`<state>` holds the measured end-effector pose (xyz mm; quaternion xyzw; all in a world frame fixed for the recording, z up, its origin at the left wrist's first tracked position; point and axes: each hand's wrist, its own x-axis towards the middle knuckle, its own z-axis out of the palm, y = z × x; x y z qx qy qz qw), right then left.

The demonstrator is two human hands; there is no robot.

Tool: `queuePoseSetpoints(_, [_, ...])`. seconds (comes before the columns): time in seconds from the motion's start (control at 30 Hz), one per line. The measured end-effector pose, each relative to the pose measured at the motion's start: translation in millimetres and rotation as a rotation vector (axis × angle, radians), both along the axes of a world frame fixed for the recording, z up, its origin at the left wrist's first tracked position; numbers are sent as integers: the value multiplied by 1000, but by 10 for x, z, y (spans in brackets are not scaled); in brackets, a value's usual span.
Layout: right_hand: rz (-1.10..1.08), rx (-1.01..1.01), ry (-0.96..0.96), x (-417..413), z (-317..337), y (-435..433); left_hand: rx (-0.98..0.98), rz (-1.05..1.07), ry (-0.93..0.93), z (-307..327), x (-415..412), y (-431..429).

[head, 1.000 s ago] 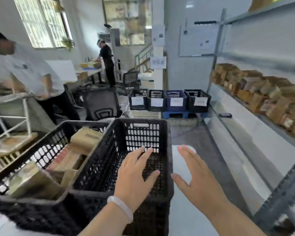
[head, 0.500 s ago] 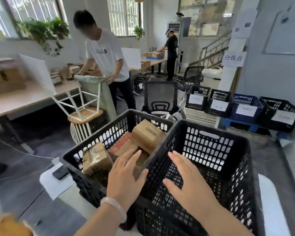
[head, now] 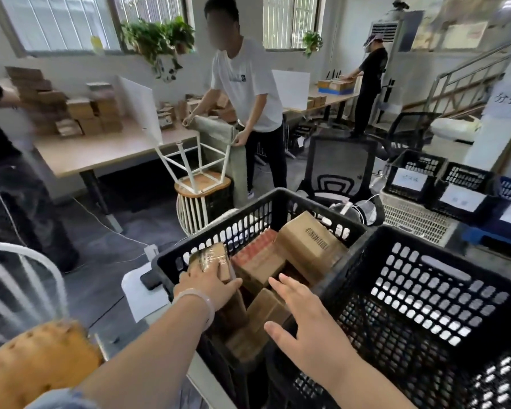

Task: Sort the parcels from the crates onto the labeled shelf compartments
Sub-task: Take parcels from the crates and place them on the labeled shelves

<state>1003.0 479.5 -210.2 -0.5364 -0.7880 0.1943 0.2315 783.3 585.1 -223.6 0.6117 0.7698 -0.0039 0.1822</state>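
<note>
Two black plastic crates stand side by side in front of me. The left crate [head: 242,219] holds several cardboard parcels, among them a big brown box [head: 307,246] and a red-topped box [head: 257,255]. My left hand [head: 207,286] reaches into this crate and grips a tape-wrapped parcel [head: 211,256] at its near left corner. My right hand [head: 304,326] hovers open, fingers spread, over the near parcels [head: 266,314] beside the wall between the crates. The right crate [head: 425,305] shows no parcels inside. The shelf is out of view.
A person in a white shirt [head: 245,84] handles an upturned chair [head: 198,160] just beyond the crates. A black mesh office chair [head: 340,166] stands behind. Labeled black crates [head: 410,175] line the right. A long table [head: 101,149] with boxes runs along the left.
My view has swung left from the shelf to the crates. My left hand has dropped into the left crate and closed on the wrapped parcel. My right hand has followed toward that crate.
</note>
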Motion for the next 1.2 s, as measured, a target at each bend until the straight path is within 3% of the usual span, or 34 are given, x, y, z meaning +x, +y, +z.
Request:
queuePoseSetpoints(0.17, [-99,-19,66,-49,8,63,59,10,-151,-32,-53,127])
queuePoseSetpoints(0.4, [-225,-56,135,-203,174,85,360,85,-991,130,-229,-56])
queuePoseSetpoints(0.5, [-321,-69,304,-250,268,132,428,15,-1152,265,-170,-197])
queuePoseSetpoints(0.67, [-444,-322,697,-340,386,195,472,-92,-1353,506,34,-384])
queuePoseSetpoints(0.8, [-432,-372,969,-397,392,171,504,-189,-1377,594,148,-455])
queuePoseSetpoints(0.97, [-470,-260,1010,-206,521,76,238,-274,-1489,696,163,-348])
queuePoseSetpoints(1.1, [-544,-163,1017,-30,625,-24,-124,-175,-1647,740,234,-210])
queuePoseSetpoints(1.2, [-645,-70,1068,-29,621,-101,-223,-73,-1762,669,365,-231])
